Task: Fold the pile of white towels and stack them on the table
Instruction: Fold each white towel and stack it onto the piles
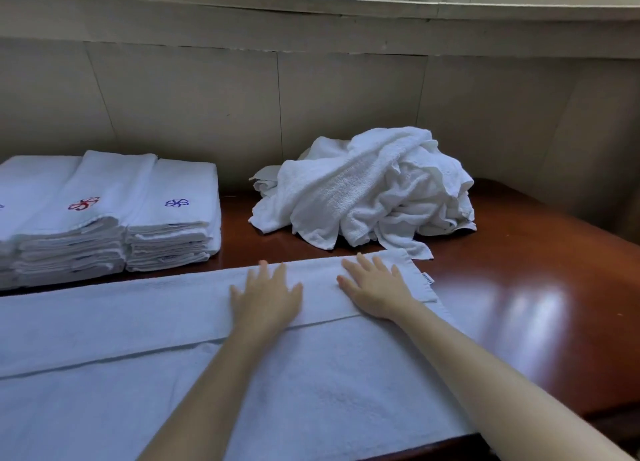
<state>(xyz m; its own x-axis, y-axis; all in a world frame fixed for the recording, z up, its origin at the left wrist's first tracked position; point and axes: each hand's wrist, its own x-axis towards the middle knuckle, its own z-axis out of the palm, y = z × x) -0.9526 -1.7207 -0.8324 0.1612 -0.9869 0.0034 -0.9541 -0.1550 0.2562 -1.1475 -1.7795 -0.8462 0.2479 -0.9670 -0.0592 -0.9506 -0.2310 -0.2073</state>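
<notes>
A white towel [138, 322] lies spread along the front of the brown table [519, 287], with its far strip folded over toward me. My left hand [266, 296] lies flat on that folded strip, fingers spread. My right hand [375, 287] presses flat on the same strip near the towel's right end, where a small label sticks out. Behind them sits a crumpled pile of white towels [370, 190]. At the left stand stacks of folded white towels [104, 218], embroidered in red and blue.
A panelled wall [311, 96] runs close behind the table, with a window sill above it. Bare glossy tabletop shows to the right of the spread towel. The table's front edge runs under my right forearm.
</notes>
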